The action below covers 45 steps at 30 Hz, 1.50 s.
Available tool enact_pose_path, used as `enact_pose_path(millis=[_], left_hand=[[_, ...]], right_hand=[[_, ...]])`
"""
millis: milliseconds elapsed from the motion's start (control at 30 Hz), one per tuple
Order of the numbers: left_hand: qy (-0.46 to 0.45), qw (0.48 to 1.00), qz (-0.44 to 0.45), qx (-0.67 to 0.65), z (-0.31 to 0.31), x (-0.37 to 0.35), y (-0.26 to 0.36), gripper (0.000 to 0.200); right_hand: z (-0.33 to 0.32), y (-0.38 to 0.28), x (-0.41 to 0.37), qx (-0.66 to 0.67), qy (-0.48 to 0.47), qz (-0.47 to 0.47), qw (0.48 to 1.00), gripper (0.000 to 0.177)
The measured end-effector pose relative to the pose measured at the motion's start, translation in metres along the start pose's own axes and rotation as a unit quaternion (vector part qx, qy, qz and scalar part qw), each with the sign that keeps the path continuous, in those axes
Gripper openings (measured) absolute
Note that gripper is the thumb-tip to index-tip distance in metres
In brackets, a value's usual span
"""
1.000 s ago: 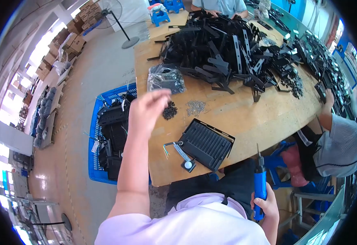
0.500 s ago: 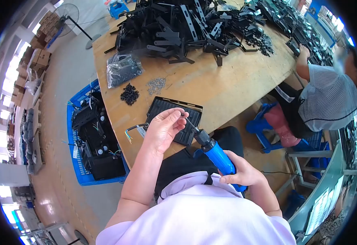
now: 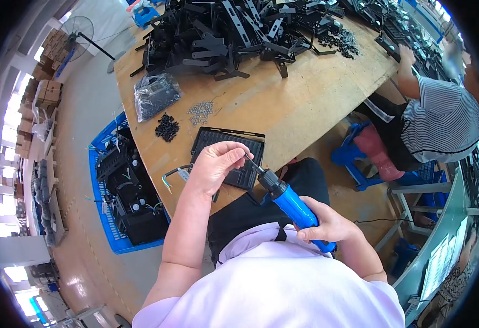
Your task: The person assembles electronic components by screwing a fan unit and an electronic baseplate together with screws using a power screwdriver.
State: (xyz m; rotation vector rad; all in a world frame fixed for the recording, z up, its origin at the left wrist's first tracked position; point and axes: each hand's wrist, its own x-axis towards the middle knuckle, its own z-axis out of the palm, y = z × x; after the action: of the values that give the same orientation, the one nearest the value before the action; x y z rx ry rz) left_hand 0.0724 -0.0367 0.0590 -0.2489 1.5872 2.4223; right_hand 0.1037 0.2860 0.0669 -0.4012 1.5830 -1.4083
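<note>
My right hand (image 3: 327,221) grips a blue electric screwdriver (image 3: 295,208), its bit pointing up and to the left. The fingers of my left hand (image 3: 220,164) are pinched at the tip of that bit; whatever small piece they hold there is too small to make out. Under both hands, at the table edge, lies a black ribbed housing (image 3: 228,139) with a short cable (image 3: 176,170) ending in coloured wires. Just beyond it are a pile of small silver hardware (image 3: 201,112) and a pile of small black parts (image 3: 167,127).
A plastic bag of dark parts (image 3: 157,96) lies on the wooden table (image 3: 283,109), with a heap of black brackets (image 3: 217,41) behind it. A blue crate (image 3: 100,210) of black units stands on the left. Another person (image 3: 442,120) sits at the right.
The whole view has shifted slightly, so the table and crate sit a little further left. My left fingers remain pinched at the bit, and my right hand still holds the screwdriver.
</note>
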Motion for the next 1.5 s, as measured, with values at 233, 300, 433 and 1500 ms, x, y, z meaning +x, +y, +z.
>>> enact_pose_path(millis=[233, 300, 433, 1500], left_hand=[[0.002, 0.999, -0.033, -0.039, 0.006, 0.01, -0.01, 0.015], [-0.008, 0.999, -0.007, -0.046, 0.005, 0.018, -0.017, 0.016], [-0.025, 0.999, -0.004, -0.041, 0.01, 0.017, -0.012, 0.034], [0.238, 0.696, -0.01, 0.677, -0.139, 0.151, 0.046, 0.022]], right_hand=[[0.003, 0.002, -0.005, 0.119, -0.006, 0.013, 0.993, 0.082], [0.003, 0.003, -0.001, 0.168, -0.011, 0.026, 0.985, 0.08], [0.002, 0.012, 0.005, 0.109, 0.016, -0.021, 0.994, 0.081], [-0.006, 0.024, -0.008, 0.147, 0.061, -0.028, 0.987, 0.075]])
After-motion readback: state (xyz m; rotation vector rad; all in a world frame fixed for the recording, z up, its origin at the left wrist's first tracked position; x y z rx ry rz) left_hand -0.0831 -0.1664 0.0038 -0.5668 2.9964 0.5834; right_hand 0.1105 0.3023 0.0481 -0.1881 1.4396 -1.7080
